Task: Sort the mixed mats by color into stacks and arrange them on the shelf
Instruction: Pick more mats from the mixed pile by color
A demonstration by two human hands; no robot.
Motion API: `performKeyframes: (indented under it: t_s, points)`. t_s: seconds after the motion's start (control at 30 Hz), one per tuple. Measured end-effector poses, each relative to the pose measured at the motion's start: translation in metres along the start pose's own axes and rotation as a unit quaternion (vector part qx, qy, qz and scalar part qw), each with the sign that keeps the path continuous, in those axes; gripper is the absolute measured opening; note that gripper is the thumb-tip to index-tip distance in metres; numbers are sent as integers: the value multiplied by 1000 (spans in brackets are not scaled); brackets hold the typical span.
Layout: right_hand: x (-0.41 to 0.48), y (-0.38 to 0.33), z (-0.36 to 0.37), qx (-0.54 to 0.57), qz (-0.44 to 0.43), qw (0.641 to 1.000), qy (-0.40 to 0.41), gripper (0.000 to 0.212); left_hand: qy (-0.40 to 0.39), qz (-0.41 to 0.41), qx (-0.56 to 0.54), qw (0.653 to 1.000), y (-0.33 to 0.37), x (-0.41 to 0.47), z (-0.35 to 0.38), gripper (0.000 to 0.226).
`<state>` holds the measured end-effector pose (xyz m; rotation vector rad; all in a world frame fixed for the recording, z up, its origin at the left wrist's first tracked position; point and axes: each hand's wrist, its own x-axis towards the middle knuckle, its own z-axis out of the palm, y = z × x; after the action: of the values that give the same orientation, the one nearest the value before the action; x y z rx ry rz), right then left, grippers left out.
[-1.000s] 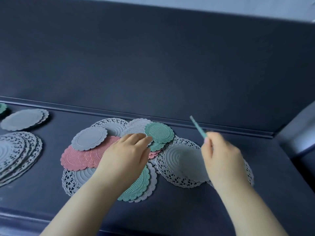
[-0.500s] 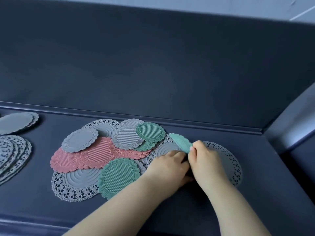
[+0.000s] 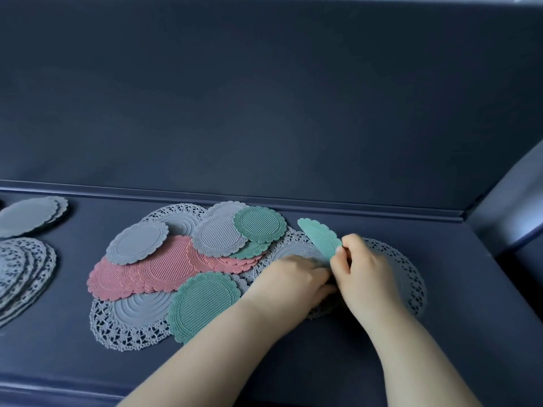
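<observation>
A mixed pile of round mats lies mid-shelf: pink mats [image 3: 141, 274], a green mat [image 3: 205, 304] at the front, another green mat [image 3: 260, 224] at the back, plain grey mats [image 3: 136, 243] and grey lace mats [image 3: 129, 321]. My right hand [image 3: 364, 268] pinches a small green mat [image 3: 320, 237] by its edge and holds it tilted up over a large grey lace mat [image 3: 405, 274]. My left hand [image 3: 293, 277] rests on that lace mat, right beside the right hand. Its fingertips are hidden, so its grip is unclear.
At the left edge sit a stack of plain grey mats [image 3: 29, 214] and, nearer me, a stack of grey lace mats [image 3: 20, 268]. The dark shelf [image 3: 293, 362] has a back wall and a side wall [image 3: 514, 201] at the right.
My right hand lowered the small green mat from the air to just above the lace mat. My left hand left the pink and green mats and moved right, up against the right hand.
</observation>
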<state>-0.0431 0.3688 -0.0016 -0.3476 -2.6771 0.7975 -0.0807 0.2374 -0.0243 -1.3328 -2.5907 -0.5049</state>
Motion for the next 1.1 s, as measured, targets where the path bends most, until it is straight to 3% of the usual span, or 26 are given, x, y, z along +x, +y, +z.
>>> performKeyframes:
  t_s: [0.1, 0.2, 0.3, 0.53, 0.73, 1.1]
  points:
    - [2, 0, -1, 63, 31, 997, 21, 8, 15, 22, 5, 1000, 7, -2, 0, 29]
    - [3, -2, -4, 104, 37, 993, 32, 2, 10, 28, 22, 999, 11, -7, -1, 42]
    - [2, -2, -5, 130, 38, 990, 30, 10, 26, 12, -29, 999, 11, -12, -15, 48]
    - [1, 1, -11, 165, 64, 983, 57, 18, 130, -43, -28, 990, -7, -37, -59, 34]
    - [-10, -22, -20, 154, 12, 987, 50, 13, 198, -46, -12, 979, -24, -62, -75, 28]
    - [-55, -113, 30, 166, -88, 979, 75, 28, 244, -72, 10, 967, -80, -145, -116, 32]
